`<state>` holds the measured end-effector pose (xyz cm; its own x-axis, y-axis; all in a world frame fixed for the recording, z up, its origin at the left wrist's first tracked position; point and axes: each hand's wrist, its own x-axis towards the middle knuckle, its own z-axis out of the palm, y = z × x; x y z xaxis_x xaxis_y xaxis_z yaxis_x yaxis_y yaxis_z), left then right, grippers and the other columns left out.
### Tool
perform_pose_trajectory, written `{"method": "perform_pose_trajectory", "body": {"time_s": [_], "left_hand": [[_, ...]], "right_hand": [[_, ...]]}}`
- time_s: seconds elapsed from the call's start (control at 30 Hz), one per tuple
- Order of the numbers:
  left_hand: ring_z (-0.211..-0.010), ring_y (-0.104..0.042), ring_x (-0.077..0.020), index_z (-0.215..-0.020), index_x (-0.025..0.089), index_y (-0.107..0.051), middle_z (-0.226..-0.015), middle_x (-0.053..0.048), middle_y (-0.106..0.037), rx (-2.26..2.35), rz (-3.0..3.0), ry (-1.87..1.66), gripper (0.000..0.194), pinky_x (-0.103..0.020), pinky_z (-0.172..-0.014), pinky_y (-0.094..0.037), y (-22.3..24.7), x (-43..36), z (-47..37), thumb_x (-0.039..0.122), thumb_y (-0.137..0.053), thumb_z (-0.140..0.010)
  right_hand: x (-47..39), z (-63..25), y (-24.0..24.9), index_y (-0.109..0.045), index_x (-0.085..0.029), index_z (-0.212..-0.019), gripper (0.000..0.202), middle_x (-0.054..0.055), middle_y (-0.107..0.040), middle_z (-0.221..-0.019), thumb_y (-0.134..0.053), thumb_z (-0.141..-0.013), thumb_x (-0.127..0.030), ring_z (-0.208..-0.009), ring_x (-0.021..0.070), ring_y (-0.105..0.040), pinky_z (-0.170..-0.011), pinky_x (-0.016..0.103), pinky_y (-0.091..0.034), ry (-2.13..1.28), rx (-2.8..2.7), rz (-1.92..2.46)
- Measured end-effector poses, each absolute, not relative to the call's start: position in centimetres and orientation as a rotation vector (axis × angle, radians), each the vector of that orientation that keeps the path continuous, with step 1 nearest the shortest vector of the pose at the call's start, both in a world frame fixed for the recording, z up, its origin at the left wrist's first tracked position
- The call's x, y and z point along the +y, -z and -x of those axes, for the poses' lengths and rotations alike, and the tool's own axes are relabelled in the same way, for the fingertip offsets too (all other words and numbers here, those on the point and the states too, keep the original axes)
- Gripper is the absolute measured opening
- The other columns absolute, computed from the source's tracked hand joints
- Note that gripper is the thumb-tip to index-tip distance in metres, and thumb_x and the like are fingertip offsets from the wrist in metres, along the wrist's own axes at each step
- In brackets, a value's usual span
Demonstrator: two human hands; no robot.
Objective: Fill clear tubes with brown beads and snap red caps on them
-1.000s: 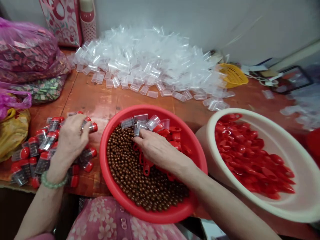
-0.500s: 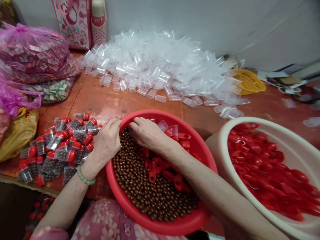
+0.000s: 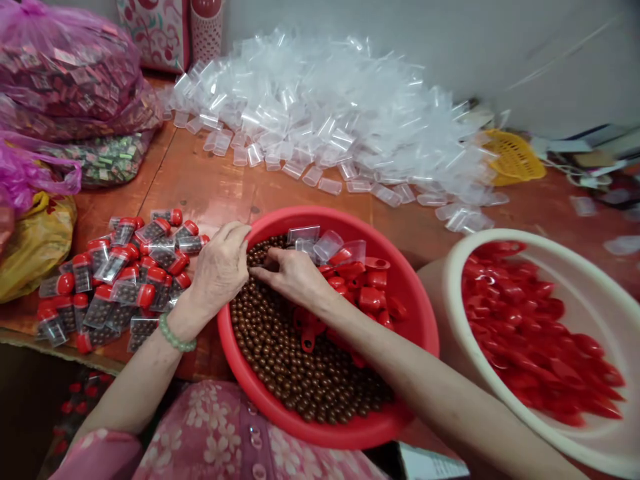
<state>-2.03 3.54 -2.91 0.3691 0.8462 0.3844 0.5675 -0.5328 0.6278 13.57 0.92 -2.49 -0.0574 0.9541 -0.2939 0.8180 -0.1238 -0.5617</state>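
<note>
A red basin [image 3: 425,320] holds many small brown balls [image 3: 290,373], with red scoop-shaped caps [image 3: 373,298] and clear plastic containers [image 3: 329,246] at its far right side. My left hand [image 3: 223,267], a green bead bracelet on its wrist, is closed at the basin's left rim; whatever its fingers grip is hidden. Over the balls, my right hand [image 3: 297,277] reaches left with bent fingers, the tips close to my left hand. I cannot make out what they hold. Left of the basin lies a heap of filled, red-capped containers [image 3: 133,293].
Many clear containers [image 3: 320,127] are piled along the wall, beside a yellow basket [image 3: 515,157]. At right stands a cream tub [image 3: 453,300] of red caps. Pink bags [image 3: 75,73] and a yellow bag [image 3: 37,247] sit at left on the wooden table [image 3: 200,187].
My right hand has drawn back from the basin's far edge toward me and closer to my left hand. The clear containers behind it show more. The camera view has shifted slightly.
</note>
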Motion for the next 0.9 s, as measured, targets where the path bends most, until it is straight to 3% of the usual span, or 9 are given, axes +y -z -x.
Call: {"method": "perform_pose_trajectory", "body": {"time_s": [0.27, 0.43, 0.53, 0.67, 0.77, 0.9], "left_hand": [[-0.101, -0.062, -0.0215, -0.104, 0.010, -0.063, -0.107, -0.013, -0.067, 1.235, -2.356, -0.990, 0.027, -0.037, -0.092, -0.051, 2.8, 3.6, 1.8, 0.007, -0.041, -0.089], [-0.106, -0.061, -0.0216, -0.097, 0.012, -0.064, -0.108, -0.013, -0.068, 0.801, -2.382, -1.050, 0.022, -0.041, -0.096, -0.050, 1.0, 2.3, 2.8, 0.008, -0.046, -0.086], [-0.117, -0.057, -0.0257, -0.101, 0.013, -0.064, -0.114, -0.014, -0.066, 0.510, -2.366, -0.773, 0.022, -0.044, -0.101, -0.048, -0.3, 1.1, 3.7, 0.014, -0.057, -0.080], [-0.128, -0.047, -0.0330, -0.110, 0.012, -0.065, -0.126, -0.016, -0.061, 0.497, -2.497, -0.454, 0.033, -0.050, -0.109, -0.039, -0.5, 0.1, 4.1, 0.020, -0.066, -0.078], [-0.123, -0.052, -0.0301, -0.103, 0.016, -0.068, -0.122, -0.011, -0.064, 0.530, -2.480, -0.466, 0.020, -0.049, -0.105, -0.040, -0.3, 0.1, 3.8, 0.019, -0.064, -0.084], [-0.109, -0.061, -0.0213, -0.092, 0.014, -0.065, -0.115, -0.010, -0.067, 0.502, -2.131, -0.586, 0.008, -0.036, -0.096, -0.048, -1.1, 0.3, 3.7, 0.018, -0.063, -0.085]], "right_hand": [[-0.8, -13.0, 2.2, -0.048, -0.020, -0.052, 0.029, -0.006, -0.045, -0.044, -0.061, -0.078, -0.023, -0.041, 0.0083, -0.041, -0.044, 0.022, -0.031, -1.696, -1.701, 2.027], [-0.6, -13.4, 2.5, -0.050, -0.019, -0.056, 0.022, -0.006, -0.045, -0.039, -0.060, -0.074, -0.029, -0.030, 0.0067, -0.037, -0.031, 0.020, -0.029, -2.130, -1.372, 1.905], [-0.6, -13.5, 2.6, -0.050, -0.020, -0.060, 0.015, -0.008, -0.042, -0.037, -0.058, -0.071, -0.027, -0.028, 0.0059, -0.034, -0.028, 0.018, -0.027, -2.220, -1.237, 1.784], [-0.8, -13.6, 3.1, -0.049, -0.020, -0.059, 0.007, -0.007, -0.042, -0.036, -0.053, -0.064, -0.023, -0.028, 0.0059, -0.033, -0.027, 0.017, -0.026, -2.287, -1.128, 1.629], [-1.2, -13.9, 3.2, -0.053, -0.018, -0.062, 0.006, -0.006, -0.047, -0.040, -0.054, -0.061, -0.024, -0.029, 0.0060, -0.036, -0.028, 0.017, -0.027, -2.268, -1.112, 1.558], [-1.6, -14.5, 2.3, -0.058, -0.016, -0.066, 0.019, -0.004, -0.053, -0.047, -0.058, -0.071, -0.034, -0.033, 0.0067, -0.041, -0.032, 0.019, -0.034, -2.214, -1.216, 1.506]]}}
